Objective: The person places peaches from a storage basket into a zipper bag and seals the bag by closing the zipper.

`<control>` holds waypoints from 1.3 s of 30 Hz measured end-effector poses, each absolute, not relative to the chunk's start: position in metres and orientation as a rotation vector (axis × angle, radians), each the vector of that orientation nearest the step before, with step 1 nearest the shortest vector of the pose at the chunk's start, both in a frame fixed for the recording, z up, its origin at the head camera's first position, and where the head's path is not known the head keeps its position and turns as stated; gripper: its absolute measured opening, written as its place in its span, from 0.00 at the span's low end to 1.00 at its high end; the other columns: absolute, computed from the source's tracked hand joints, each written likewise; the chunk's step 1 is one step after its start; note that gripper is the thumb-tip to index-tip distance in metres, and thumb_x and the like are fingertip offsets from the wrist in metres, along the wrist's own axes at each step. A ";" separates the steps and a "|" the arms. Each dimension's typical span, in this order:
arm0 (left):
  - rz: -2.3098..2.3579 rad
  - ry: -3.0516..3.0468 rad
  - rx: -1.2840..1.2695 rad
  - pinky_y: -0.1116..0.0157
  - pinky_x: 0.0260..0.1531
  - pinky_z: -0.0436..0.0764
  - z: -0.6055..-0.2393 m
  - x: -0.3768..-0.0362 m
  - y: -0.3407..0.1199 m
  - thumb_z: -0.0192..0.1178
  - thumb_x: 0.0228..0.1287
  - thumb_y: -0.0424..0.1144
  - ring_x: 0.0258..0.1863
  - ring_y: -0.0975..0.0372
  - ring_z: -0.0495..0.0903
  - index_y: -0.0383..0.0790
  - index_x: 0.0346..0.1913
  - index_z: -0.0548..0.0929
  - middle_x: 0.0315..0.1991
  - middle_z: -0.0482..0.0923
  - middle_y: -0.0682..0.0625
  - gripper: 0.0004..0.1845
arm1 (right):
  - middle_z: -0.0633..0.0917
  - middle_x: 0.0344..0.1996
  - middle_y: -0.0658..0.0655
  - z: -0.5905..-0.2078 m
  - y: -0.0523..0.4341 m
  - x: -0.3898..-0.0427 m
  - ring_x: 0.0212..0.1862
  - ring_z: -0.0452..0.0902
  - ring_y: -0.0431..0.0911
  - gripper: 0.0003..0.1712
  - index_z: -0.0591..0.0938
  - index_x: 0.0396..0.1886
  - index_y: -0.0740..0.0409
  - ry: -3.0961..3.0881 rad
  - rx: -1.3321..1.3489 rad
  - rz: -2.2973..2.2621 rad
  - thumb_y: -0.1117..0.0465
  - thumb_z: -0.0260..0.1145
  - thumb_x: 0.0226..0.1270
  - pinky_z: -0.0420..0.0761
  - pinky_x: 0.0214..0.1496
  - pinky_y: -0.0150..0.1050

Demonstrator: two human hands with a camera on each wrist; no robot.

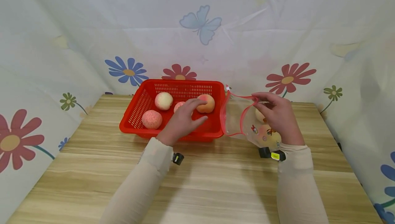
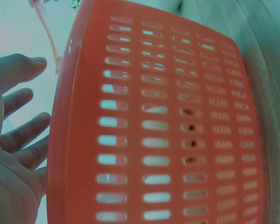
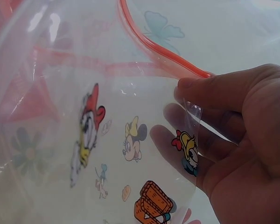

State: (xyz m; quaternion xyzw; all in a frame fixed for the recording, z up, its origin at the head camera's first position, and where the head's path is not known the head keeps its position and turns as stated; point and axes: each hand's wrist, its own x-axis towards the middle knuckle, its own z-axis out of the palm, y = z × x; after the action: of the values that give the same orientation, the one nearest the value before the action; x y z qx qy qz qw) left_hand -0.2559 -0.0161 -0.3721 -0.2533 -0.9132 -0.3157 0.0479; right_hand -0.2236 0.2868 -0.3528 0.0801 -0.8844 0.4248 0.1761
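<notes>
Head view: a person sits at a wooden bench (image 1: 216, 179) with floral fabric draped behind and to both sides. A red slotted basket (image 1: 139, 109) stands near the far edge of the bench, left of the middle. It holds four peaches: a pale one (image 1: 163, 100) toward the back, a speckled pink one (image 1: 152, 119) at the front left, a pink one (image 1: 178, 106) half hidden by the left hand, and an orange-pink one (image 1: 208, 103) at the right. The left hand (image 1: 182, 121) reaches into the basket with fingers extended and loosely spread, fingertips just at the orange-pink peach; it grips nothing. Just right of the basket, the right hand (image 1: 277, 116) pinches the red zip rim of a clear plastic bag (image 1: 239, 121) between thumb and fingers, holding its mouth wide toward the basket. At least two pale peaches show inside the bag, partly behind the hand.

Left wrist view: the basket's slotted wall (image 2: 168, 126) fills the frame, blurred and close. The left palm and relaxed, straight fingers (image 2: 18, 126) show at the left edge, holding nothing.

Right wrist view: the right hand's thumb (image 3: 224, 88) and fingers (image 3: 191, 149) pinch the bag (image 3: 84, 93) just under its red zip strip (image 3: 158, 51). Cartoon duck and mouse prints show on the film.
</notes>
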 end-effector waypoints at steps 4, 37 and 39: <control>-0.925 -2.779 -0.769 0.55 0.56 0.80 -0.372 -0.256 -0.022 0.66 0.60 0.48 0.64 0.57 0.70 0.51 0.65 0.72 0.65 0.70 0.53 0.30 | 0.86 0.44 0.56 -0.353 0.287 -0.224 0.43 0.85 0.50 0.17 0.82 0.56 0.51 -2.499 0.234 1.202 0.58 0.64 0.68 0.76 0.40 0.18; -0.887 -2.783 -0.593 0.53 0.59 0.77 -0.381 -0.263 -0.061 0.66 0.60 0.51 0.64 0.58 0.70 0.54 0.65 0.73 0.64 0.73 0.53 0.30 | 0.86 0.43 0.57 -0.354 0.286 -0.224 0.40 0.85 0.54 0.17 0.82 0.55 0.50 -2.486 0.266 1.209 0.57 0.65 0.67 0.80 0.27 0.31; -0.871 -2.787 -0.577 0.52 0.60 0.77 -0.381 -0.262 -0.063 0.66 0.59 0.52 0.64 0.58 0.71 0.53 0.65 0.73 0.64 0.73 0.53 0.31 | 0.86 0.43 0.58 -0.353 0.286 -0.224 0.40 0.85 0.54 0.17 0.82 0.55 0.51 -2.488 0.271 1.211 0.57 0.65 0.67 0.81 0.27 0.32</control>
State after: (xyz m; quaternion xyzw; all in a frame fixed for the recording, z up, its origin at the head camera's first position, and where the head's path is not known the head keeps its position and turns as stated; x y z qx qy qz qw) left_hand -0.2625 -0.0634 -0.3806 -0.1932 -0.9331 -0.2918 0.0826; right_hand -0.2240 0.2859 -0.3530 0.0960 -0.8802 0.4286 0.1796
